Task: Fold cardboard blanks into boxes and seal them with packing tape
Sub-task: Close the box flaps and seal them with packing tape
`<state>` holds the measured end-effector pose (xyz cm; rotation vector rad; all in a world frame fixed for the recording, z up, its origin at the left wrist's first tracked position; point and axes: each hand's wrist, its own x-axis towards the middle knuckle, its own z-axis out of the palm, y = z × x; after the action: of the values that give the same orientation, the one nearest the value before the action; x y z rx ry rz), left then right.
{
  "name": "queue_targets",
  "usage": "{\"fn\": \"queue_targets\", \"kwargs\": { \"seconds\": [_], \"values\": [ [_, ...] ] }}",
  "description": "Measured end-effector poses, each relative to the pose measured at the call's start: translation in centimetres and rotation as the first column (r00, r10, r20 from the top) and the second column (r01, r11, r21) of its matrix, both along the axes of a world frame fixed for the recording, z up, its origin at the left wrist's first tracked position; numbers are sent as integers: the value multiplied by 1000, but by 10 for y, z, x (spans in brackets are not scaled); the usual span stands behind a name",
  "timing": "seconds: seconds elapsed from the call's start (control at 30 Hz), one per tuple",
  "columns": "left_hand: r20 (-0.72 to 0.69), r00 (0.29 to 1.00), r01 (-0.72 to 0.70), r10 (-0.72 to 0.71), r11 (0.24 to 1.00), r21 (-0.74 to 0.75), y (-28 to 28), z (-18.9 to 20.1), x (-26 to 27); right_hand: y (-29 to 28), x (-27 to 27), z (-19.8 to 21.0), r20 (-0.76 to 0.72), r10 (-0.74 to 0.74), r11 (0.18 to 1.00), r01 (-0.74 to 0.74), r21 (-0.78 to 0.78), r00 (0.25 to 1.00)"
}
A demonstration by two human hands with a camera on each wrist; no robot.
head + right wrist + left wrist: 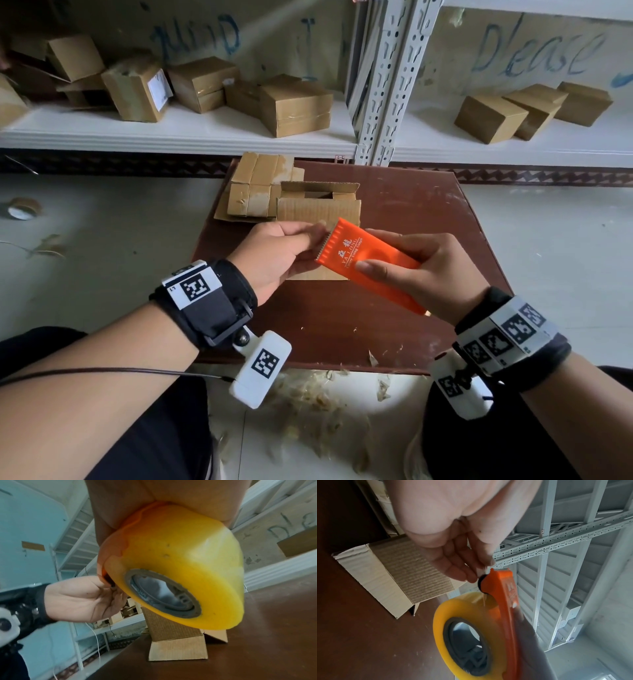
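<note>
The right hand was wrapped around an orange tape dispenser, thumb laid flat along its printed face, with the yellow roll of packing tape slung beneath it; the left hand had its fingertips pinched at the toothed far end of the dispenser, apparently on the loose end of the tape, though the film itself was too clear to make out. Both hands hung just above the near edge of a half-formed cardboard box that stood on the brown tabletop; its top flaps were up and unsealed, and it was touched by neither hand. A pile of flat cardboard blanks lay just to the left of it on the far side; finished boxes sat on the white shelf beyond; a spare tape roll lay on the floor to the far left.

To my eye the trouble lay in that pinch; if the end slipped it would snap back onto the roll and have to be picked loose again; if pulled crooked the film could fold onto itself and stick. The serrated blade sat right by the left fingertips, so a hurried tug might nick them. The box, unheld and light, would likely slide or tip once tape was pressed on, unless one hand steadied it; the open flaps could also spring apart under the strip.
</note>
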<state>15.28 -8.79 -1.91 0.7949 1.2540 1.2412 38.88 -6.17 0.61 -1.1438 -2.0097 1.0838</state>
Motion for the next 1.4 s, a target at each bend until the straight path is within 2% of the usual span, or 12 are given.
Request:
{"fn": "queue_targets", "kwargs": {
  "seconds": [0.1, 0.17, 0.33, 0.5, 0.67, 0.73, 1.03, 1.2, 1.4],
  "values": [
    [-88, 996, -21, 21, 1000, 9, 0, -3, -1, 4, -1, -2, 130, 14, 995, -26, 91, 991],
    [-110, 993, -36, 37, 999, 14, 0, -3, -4, 6, -2, -1, 162, 23, 993, -41, 110, 986],
    [-154, 987, -41, 45, 999, 31, 0, -3, -8, 7, -1, -1, 167, 44, 993, -62, 103, 985],
    [-80, 975, -203, 208, 977, 60, 3, 9, -37, 11, 12, -2, 159, -16, 994, -1, 105, 987],
    [-225, 942, -224, 248, 966, 126, 1, 10, -42, 10, 20, -5, 173, -38, 996, 23, 90, 984],
    [-233, 937, -236, 259, 964, 122, 1, 11, -43, 9, 20, -5, 175, -33, 996, 18, 83, 984],
    [-221, 944, -240, 246, 969, 57, -1, 17, -50, 11, 20, -3, 217, -58, 990, 28, 141, 974],
    [-123, 965, -232, 233, 972, 20, 0, 13, -47, 11, 18, -8, 208, -74, 989, 46, 138, 975],
    [16, 955, -296, 296, 955, -5, 2, 19, -48, 9, 19, -5, 173, -66, 992, 45, 122, 983]
  ]
}}
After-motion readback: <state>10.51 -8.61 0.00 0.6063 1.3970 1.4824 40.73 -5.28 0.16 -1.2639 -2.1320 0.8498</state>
